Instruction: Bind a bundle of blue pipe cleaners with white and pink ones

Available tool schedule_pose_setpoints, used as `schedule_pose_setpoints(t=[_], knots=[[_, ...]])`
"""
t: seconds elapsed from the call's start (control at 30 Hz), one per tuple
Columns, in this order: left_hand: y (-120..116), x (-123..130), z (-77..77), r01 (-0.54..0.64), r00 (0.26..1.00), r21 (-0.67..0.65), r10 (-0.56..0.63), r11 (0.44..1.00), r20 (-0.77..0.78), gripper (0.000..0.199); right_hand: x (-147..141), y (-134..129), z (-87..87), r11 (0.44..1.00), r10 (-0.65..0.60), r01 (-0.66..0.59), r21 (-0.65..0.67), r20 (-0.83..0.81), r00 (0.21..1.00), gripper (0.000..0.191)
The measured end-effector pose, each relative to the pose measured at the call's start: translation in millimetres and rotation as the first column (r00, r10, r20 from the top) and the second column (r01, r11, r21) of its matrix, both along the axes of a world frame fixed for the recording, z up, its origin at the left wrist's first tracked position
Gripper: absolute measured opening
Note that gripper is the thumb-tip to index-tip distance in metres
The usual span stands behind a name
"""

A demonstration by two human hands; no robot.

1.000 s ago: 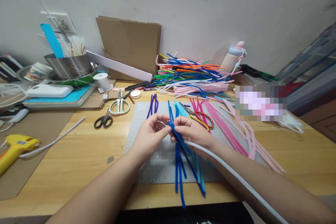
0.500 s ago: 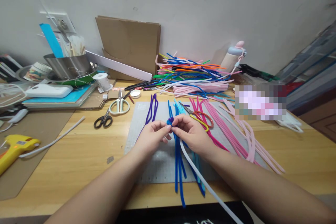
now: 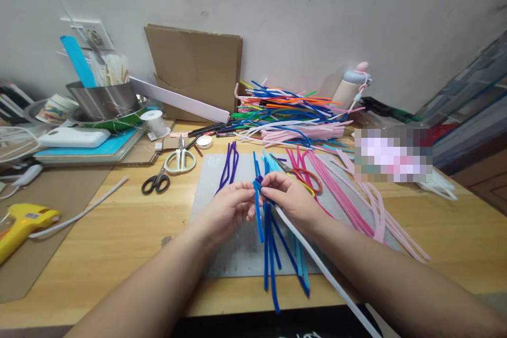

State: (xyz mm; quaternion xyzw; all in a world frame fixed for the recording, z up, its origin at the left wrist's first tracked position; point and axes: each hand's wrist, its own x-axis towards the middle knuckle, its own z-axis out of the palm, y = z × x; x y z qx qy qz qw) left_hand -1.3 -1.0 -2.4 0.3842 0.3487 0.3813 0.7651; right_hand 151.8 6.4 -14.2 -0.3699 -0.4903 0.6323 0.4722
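Note:
Over the grey cutting mat (image 3: 229,253), my two hands meet fingertip to fingertip. Between the left thumb and fingers, my left hand (image 3: 232,205) pinches a bright blue pipe cleaner (image 3: 259,224), whose free end hangs down. My right hand (image 3: 295,198) pinches a small purple-and-blue twisted piece (image 3: 259,179), partly hidden by fingers. From under the right palm a long white pipe cleaner (image 3: 317,259) runs down toward the lower right; its upper end is hidden. Loose dark blue pipe cleaners (image 3: 271,269) lie below the hands. Purple pipe cleaners (image 3: 229,163) lie beyond the left hand.
Red-and-yellow scissors (image 3: 311,179) lie beside the right hand, near pink pipe cleaners (image 3: 343,198). White-handled scissors (image 3: 180,161) and black-handled scissors (image 3: 156,184) are at left. A yellow glue gun (image 3: 29,222) rests far left. Behind sits a colourful pipe cleaner pile (image 3: 293,111).
A blue pipe cleaner end now hangs down from between the fingertips. The right hand has shifted slightly, and the white pipe cleaner has swung to the right.

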Motion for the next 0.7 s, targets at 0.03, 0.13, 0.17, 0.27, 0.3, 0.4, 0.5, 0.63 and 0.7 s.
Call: schedule_pose_setpoints(t=[0.03, 0.13, 0.17, 0.27, 0.3, 0.4, 0.5, 0.63, 0.7], knots=[[-0.1, 0.2, -0.1, -0.026, 1.0, 0.017, 0.026, 1.0, 0.004, 0.016, -0.1, 0.2, -0.8, 1.0, -0.004, 0.003, -0.03, -0.041, 0.999, 0.018], [-0.9, 1.2, -2.0, -0.165, 0.971, 0.235, 0.2, 0.958, -0.134, 0.027, -1.5, -0.6, -3.9, 0.986, -0.012, -0.019, -0.165, -0.186, 0.983, 0.022], [-1.4, 1.4, -2.8, -0.197, 0.939, 0.352, 0.279, 0.915, -0.201, 0.031, -2.2, -1.4, -4.9, 0.976, -0.015, -0.035, -0.216, -0.227, 0.974, 0.024], [-3.8, 1.3, -4.4, -0.157, 0.823, 0.634, 0.455, 0.757, -0.339, 0.041, -4.2, -4.6, -6.9, 0.942, -0.037, -0.068, -0.329, -0.303, 0.952, 0.027], [-4.6, 1.3, -4.4, -0.111, 0.802, 0.686, 0.472, 0.719, -0.366, 0.041, -4.7, -5.6, -6.8, 0.933, -0.046, -0.074, -0.352, -0.319, 0.947, 0.027], [-6.4, 1.5, -3.6, 0.053, 0.798, 0.769, 0.436, 0.637, -0.416, 0.042, -4.9, -7.7, -4.8, 0.922, -0.041, -0.107, -0.372, -0.368, 0.929, 0.026], [-6.3, 1.7, -2.5, 0.143, 0.808, 0.807, 0.403, 0.574, -0.43, 0.039, -4.1, -8.2, -1.6, 0.924, -0.023, -0.124, -0.363, -0.375, 0.927, 0.025], [-5.3, -0.2, -2.1, 0.13, 0.803, 0.83, 0.433, 0.543, -0.409, 0.023, -3.7, -8.7, 0.0, 0.917, -0.011, -0.136, -0.375, -0.367, 0.93, 0.023], [-6.4, -1.1, -2.0, 0.117, 0.785, 0.836, 0.466, 0.536, -0.408, 0.015, -4.7, -9.8, -0.3, 0.92, 0.005, -0.158, -0.359, -0.392, 0.92, 0.023]])
